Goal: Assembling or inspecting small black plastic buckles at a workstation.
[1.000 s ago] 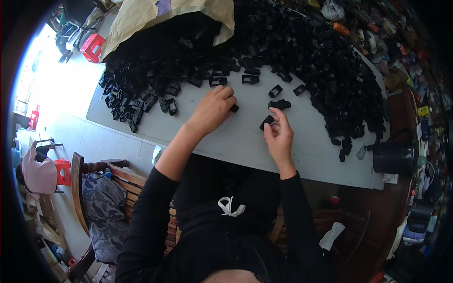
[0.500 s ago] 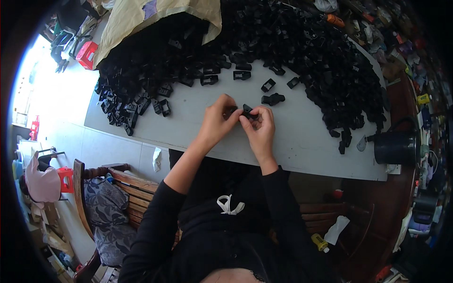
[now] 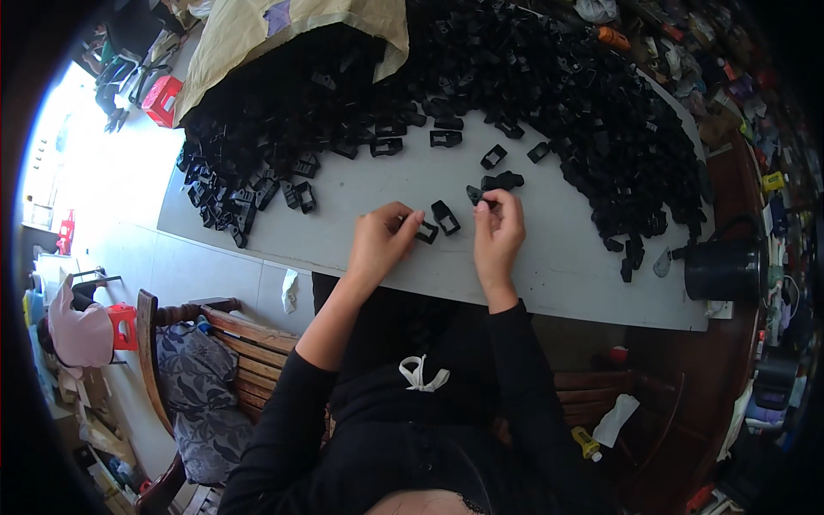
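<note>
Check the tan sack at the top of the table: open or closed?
Open. The tan sack lies on its side on the table, its mouth gaping, and black plastic clips spill from it.

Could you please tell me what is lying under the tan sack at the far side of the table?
Black plastic clips spill out from under the tan sack onto the grey table. How far the heap runs beneath the sack is covered.

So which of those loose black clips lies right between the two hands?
The open rectangular clip. It lies alone on the grey table, between the left hand and right hand, apart from the big heap.
</note>
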`<action>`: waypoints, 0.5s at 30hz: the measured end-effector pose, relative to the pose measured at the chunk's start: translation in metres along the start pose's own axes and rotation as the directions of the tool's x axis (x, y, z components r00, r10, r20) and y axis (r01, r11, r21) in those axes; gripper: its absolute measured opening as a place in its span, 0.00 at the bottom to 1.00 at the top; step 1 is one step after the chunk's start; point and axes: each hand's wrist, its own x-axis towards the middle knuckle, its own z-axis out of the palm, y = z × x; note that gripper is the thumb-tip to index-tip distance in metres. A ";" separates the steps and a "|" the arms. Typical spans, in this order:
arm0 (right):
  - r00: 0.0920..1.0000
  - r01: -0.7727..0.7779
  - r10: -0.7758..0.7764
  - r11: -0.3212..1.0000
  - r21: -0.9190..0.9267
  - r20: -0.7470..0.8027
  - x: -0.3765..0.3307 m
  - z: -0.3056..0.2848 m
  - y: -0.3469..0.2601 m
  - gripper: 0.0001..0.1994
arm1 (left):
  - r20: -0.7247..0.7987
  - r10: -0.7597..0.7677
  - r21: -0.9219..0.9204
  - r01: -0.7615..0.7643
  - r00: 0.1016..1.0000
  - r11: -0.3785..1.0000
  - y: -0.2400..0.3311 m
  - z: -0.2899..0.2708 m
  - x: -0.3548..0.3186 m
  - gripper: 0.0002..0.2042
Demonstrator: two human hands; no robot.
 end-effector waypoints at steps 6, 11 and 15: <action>0.968 -0.221 0.181 0.944 0.245 0.175 -0.027 -0.028 -0.019 0.06 | 0.060 0.266 0.272 -0.272 0.962 0.923 -0.002 -0.005 -0.020 0.12; 0.960 -0.124 0.095 0.988 0.096 0.263 -0.040 -0.025 -0.044 0.13 | 0.256 0.312 0.360 -0.390 0.915 0.848 -0.006 -0.012 -0.022 0.14; 0.910 0.257 -0.199 0.959 -0.117 0.363 -0.034 -0.020 -0.038 0.15 | 0.246 0.349 0.402 -0.422 0.905 0.813 -0.011 -0.009 -0.019 0.15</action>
